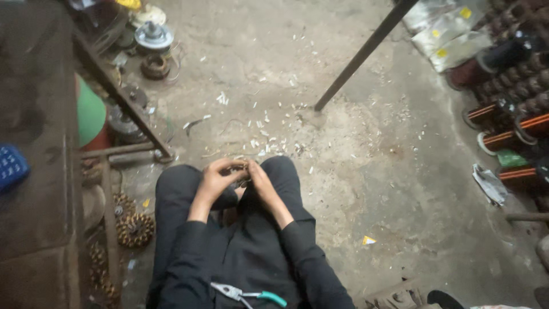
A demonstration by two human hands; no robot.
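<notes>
Copper-coloured wire, apparently a small bundle (240,170), sits between the knees, pinched by the closed left hand (217,180) and right hand (257,180); white trimmings (260,140) littering the concrete floor (366,171) suggest work well under way.

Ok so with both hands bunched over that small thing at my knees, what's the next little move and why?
Probably a steadier pinch with the left hand while the right hand works the small metallic piece between them. Both hands meet over the black-trousered knees, the piece is mostly hidden, and the teal-handled metal pliers lie unused on the lap.
</notes>
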